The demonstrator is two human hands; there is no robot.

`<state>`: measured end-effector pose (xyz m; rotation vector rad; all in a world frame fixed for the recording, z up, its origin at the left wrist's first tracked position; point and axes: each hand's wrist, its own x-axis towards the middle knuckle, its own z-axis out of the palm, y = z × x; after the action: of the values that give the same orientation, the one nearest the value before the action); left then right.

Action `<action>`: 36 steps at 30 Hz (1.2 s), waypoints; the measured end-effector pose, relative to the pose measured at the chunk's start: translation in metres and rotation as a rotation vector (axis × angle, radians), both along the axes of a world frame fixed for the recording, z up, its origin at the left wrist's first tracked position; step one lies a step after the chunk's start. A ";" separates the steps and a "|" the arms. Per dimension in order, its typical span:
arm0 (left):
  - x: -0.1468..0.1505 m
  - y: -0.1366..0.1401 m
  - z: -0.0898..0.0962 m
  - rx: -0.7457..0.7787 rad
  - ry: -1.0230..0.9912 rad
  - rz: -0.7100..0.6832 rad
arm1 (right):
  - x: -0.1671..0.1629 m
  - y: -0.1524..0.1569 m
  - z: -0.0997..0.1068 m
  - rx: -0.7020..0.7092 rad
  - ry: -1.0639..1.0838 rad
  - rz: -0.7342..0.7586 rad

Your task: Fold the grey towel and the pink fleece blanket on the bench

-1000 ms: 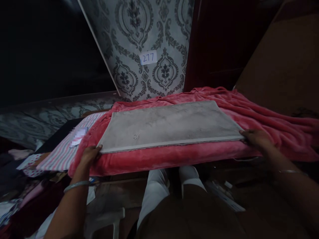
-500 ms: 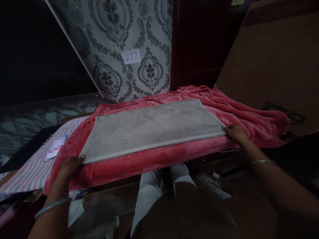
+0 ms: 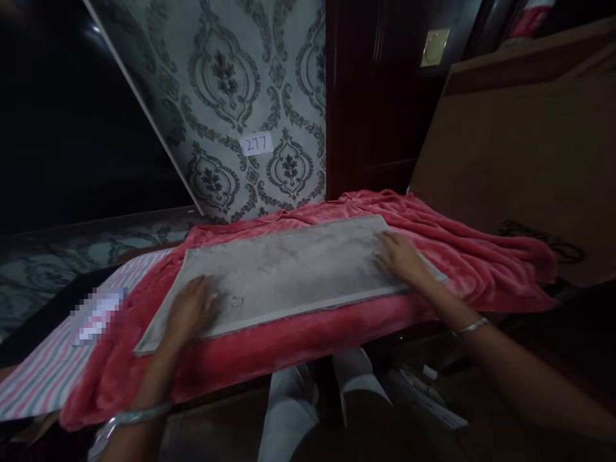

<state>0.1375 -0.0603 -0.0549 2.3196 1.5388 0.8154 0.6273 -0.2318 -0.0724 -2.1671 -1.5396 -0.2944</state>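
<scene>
From afar, I hold my left hand (image 3: 191,309) and right hand (image 3: 400,258), fingers loosely open, over a grey rectangular cloth (image 3: 293,273), likely smoothing; the next stroke calls for even pressure.

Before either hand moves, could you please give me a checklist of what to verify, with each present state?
1. Grey cloth spread out on the pink blanket: ok.
2. Left hand over the cloth's left part: ok.
3. Right hand over the cloth's right part: ok.
4. Pink blanket smooth right of the cloth: not ok, it lies in folds.
5. Firmness of hand pressure: cannot tell.
</scene>
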 end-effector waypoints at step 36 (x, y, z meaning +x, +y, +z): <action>0.042 0.150 -0.027 -0.214 0.631 0.050 | 0.048 0.162 -0.057 -0.450 -0.039 0.190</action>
<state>0.1794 0.0894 -0.0823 2.5046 1.8023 -0.1062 0.6756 -0.0702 -0.1290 -2.3212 -1.9690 0.0836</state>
